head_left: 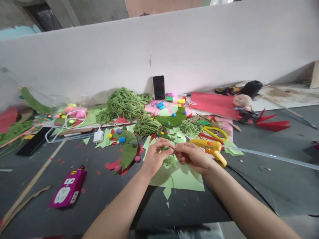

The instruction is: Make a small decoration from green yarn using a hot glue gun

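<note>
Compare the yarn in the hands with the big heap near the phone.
The held yarn is a small tuft; the yarn heap is far bigger. The held yarn is pinched between left hand and right hand; the yarn heap lies loose on the table, untouched. Both are light green.

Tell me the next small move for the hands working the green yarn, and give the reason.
Probably lower the green yarn onto the light green paper right beneath it. Both the left hand and the right hand pinch the yarn just above that sheet, and the yellow glue gun lies beside the right hand, seemingly within easy reach for fixing it.
</note>
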`<act>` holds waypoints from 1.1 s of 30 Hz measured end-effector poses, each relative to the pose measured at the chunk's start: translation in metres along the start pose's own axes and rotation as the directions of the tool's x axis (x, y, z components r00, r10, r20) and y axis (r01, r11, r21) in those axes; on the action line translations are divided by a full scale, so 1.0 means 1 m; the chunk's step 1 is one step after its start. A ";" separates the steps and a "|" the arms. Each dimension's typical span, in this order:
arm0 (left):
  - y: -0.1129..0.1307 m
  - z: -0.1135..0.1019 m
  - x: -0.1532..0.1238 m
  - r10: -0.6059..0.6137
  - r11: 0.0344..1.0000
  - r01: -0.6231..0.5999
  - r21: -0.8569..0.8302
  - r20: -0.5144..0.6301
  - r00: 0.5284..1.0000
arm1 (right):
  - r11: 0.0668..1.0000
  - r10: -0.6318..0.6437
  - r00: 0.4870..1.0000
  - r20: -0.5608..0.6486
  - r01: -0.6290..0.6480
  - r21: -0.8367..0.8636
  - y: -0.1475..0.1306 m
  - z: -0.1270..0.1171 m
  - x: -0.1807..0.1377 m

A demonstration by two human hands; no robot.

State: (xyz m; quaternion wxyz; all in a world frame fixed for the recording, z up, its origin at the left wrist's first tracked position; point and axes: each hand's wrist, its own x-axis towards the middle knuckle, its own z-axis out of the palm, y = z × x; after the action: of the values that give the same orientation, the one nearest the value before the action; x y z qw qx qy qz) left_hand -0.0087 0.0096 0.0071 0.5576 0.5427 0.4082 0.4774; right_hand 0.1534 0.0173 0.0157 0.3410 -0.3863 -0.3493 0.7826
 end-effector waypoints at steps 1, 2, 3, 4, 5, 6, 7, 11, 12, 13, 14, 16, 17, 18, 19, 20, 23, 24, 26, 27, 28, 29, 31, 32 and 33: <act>0.000 0.000 0.000 -0.002 1.000 0.002 0.005 0.014 1.000 | 1.000 0.005 1.000 0.007 -0.005 0.004 0.000 0.000 0.000; 0.000 -0.001 0.000 -0.006 1.000 0.005 0.007 0.025 1.000 | 1.000 0.006 1.000 0.012 -0.006 0.006 0.000 0.000 0.000; -0.001 -0.001 0.000 -0.010 1.000 0.010 0.001 0.032 0.999 | 1.000 0.001 1.000 0.014 -0.001 0.004 0.001 -0.001 0.000; -0.001 -0.001 0.000 -0.016 1.000 0.016 -0.014 0.035 0.999 | 1.000 -0.012 1.000 0.010 0.012 -0.007 0.001 -0.001 0.000; -0.002 0.000 0.000 -0.025 0.999 0.026 -0.037 0.035 0.999 | 0.999 -0.038 0.999 -0.002 0.038 -0.034 0.002 -0.001 0.001; -0.004 0.000 -0.001 -0.039 0.997 0.041 -0.068 0.032 0.999 | 0.994 -0.079 0.997 -0.021 0.077 -0.081 0.002 -0.001 0.001; -0.005 0.001 -0.001 -0.059 0.993 0.061 -0.105 0.025 0.998 | 0.980 -0.138 0.990 -0.041 0.130 -0.149 0.002 -0.001 0.001; -0.009 0.004 0.000 -0.188 0.948 0.172 -0.268 -0.036 0.981 | 0.786 -0.452 0.889 -0.067 0.362 -0.502 0.004 0.004 -0.002; -0.009 0.005 0.000 -0.209 0.939 0.184 -0.289 -0.057 0.976 | 0.713 -0.523 0.850 -0.056 0.401 -0.575 0.004 0.006 -0.003; -0.009 0.005 0.000 -0.218 0.937 0.187 -0.295 -0.076 0.973 | 0.639 -0.588 0.808 -0.041 0.433 -0.636 0.005 0.007 -0.004; -0.007 0.005 0.000 -0.216 0.941 0.183 -0.284 -0.090 0.972 | 0.568 -0.645 0.764 -0.023 0.459 -0.683 0.006 0.009 -0.005; -0.004 0.005 0.000 -0.197 0.957 0.168 -0.235 -0.109 0.974 | 0.451 -0.724 0.690 0.024 0.499 -0.740 0.007 0.011 -0.006; -0.003 0.005 0.000 -0.188 0.965 0.162 -0.207 -0.113 0.976 | 0.408 -0.746 0.664 0.050 0.515 -0.754 0.007 0.011 -0.005; -0.001 0.005 0.000 -0.182 0.971 0.160 -0.179 -0.114 0.977 | 0.376 -0.759 0.647 0.073 0.527 -0.762 0.008 0.011 -0.005; 0.000 0.005 0.000 -0.179 0.975 0.160 -0.155 -0.114 0.977 | 0.355 -0.764 0.639 0.092 0.535 -0.767 0.008 0.010 -0.005; 0.001 0.004 -0.001 -0.176 0.978 0.160 -0.133 -0.114 0.978 | 0.341 -0.763 0.637 0.109 0.540 -0.769 0.008 0.009 -0.004; 0.003 0.003 -0.001 -0.177 0.982 0.168 -0.087 -0.102 0.979 | 0.323 -0.747 0.649 0.145 0.545 -0.774 0.008 0.006 -0.004; 0.004 0.003 -0.001 -0.178 0.982 0.171 -0.076 -0.101 0.979 | 0.319 -0.741 0.653 0.159 0.550 -0.772 0.008 0.005 -0.004; 0.004 0.002 0.000 -0.165 0.986 0.161 -0.047 -0.100 0.981 | 0.310 -0.728 0.659 0.190 0.564 -0.765 0.007 0.004 -0.006; 0.004 0.001 0.000 -0.150 0.989 0.148 -0.025 -0.101 0.984 | 0.309 -0.720 0.663 0.203 0.569 -0.762 0.007 0.003 -0.007; 0.004 0.000 0.000 -0.129 0.992 0.130 0.003 -0.104 0.986 | 0.312 -0.711 0.670 0.213 0.573 -0.758 0.006 0.003 -0.008; 0.004 -0.001 0.000 -0.106 0.993 0.110 0.035 -0.105 0.989 | 0.318 -0.703 0.677 0.218 0.574 -0.755 0.005 0.003 -0.008; 0.004 -0.002 0.000 -0.071 0.992 0.082 0.100 -0.112 0.991 | 0.337 -0.693 0.690 0.208 0.566 -0.752 0.004 0.004 -0.009; 0.004 -0.002 0.000 -0.063 0.989 0.078 0.128 -0.117 0.991 | 0.348 -0.692 0.695 0.196 0.559 -0.753 0.003 0.004 -0.009; 0.004 -0.002 0.000 -0.062 0.986 0.080 0.148 -0.120 0.991 | 0.359 -0.690 0.701 0.183 0.550 -0.754 0.003 0.004 -0.008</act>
State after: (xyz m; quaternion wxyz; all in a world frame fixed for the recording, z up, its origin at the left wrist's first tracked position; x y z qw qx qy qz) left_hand -0.0110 0.0095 0.0106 0.5067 0.5403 0.4941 0.4552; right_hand 0.1532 0.0084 0.0179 0.4415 -0.3934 -0.7341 0.3337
